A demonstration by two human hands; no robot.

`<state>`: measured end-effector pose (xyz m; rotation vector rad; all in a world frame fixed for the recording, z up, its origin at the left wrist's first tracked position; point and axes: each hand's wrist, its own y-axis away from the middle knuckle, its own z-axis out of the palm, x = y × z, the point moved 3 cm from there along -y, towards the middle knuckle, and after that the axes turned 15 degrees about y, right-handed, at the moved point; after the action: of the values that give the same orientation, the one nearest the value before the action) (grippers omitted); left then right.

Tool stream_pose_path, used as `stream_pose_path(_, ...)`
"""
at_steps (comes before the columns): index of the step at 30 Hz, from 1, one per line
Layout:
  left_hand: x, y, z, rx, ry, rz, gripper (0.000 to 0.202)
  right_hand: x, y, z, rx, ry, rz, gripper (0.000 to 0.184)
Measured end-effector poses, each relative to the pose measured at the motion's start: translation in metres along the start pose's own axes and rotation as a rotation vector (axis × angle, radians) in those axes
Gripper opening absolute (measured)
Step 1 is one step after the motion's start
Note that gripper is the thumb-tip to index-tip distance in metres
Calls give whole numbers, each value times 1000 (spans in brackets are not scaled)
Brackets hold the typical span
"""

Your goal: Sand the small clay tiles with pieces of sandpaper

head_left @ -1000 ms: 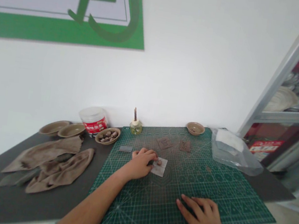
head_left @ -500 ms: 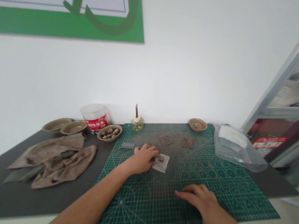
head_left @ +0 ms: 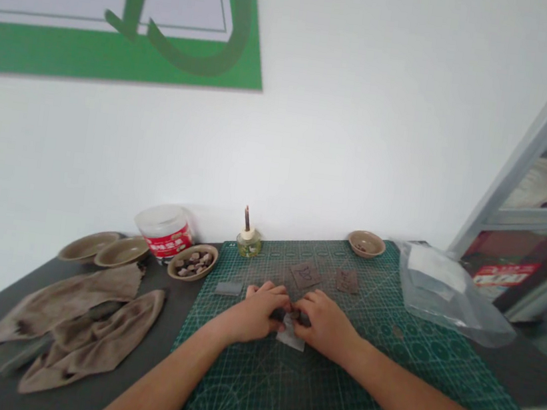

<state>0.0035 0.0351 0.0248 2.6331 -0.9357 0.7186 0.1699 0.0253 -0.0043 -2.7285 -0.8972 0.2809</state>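
My left hand [head_left: 259, 311] is curled at the left edge of a small pale square sheet [head_left: 291, 336], which lies on the green cutting mat [head_left: 249, 390]. My right hand [head_left: 326, 323] reaches in from the other side, its fingers closed over the same sheet. The fingertips of both hands meet above the sheet's far part, around a small brown lump that they mostly hide. Beyond the hands lie two thin brown squares with dark line marks, the left square [head_left: 305, 275] and the right square [head_left: 347, 281].
Left of the hands are a grey strip [head_left: 229, 288], a bowl of brown lumps [head_left: 187, 276], a red-labelled tub [head_left: 165, 238] and brown cloths [head_left: 99, 343]. A small bottle with sticks [head_left: 249, 242], another bowl [head_left: 365, 252] and a plastic bag [head_left: 452, 302] stand farther back.
My right hand has moved left and forward from above the mat to the sheet, closing beside my left hand. The brown lump, visible on the sheet before, is now mostly covered by fingers.
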Motion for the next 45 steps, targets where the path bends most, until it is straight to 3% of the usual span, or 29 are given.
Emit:
stream_pose_path(12,-4,6,3,33,46,23,27,-3,8,-4,20,-24,-50,5)
stream_pose_path(20,-7,7,6,56,52,55,27,-2,8,-1,37,-71,-125,7)
stream_pose_path(25,-7,7,6,76,53,46,28,3,7,-2,68,-37,-52,8)
stream_pose_path(30,-6,7,6,77,53,49,27,-1,9,-1,61,-39,-128,7)
stream_pose_path(34,-7,7,7,89,60,50,28,5,7,-1,75,-8,-52,8)
stream_pose_path(45,-10,5,7,70,52,67,28,4,10,0,42,-33,-159,6)
